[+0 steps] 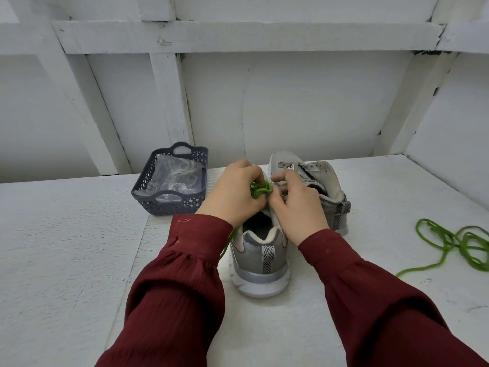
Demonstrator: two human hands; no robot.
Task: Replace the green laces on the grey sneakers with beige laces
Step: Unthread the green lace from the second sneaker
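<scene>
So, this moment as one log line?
left hand, right hand: pinching green lace | near sneaker: unlacing | far sneaker: laceless | loose lace: table | beige laces: basket

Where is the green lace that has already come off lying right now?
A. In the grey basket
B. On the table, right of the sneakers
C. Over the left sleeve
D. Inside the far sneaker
B: the loose green lace lies in loops on the table, to the right of the far sneaker. The basket holds only a clear bag.
</scene>
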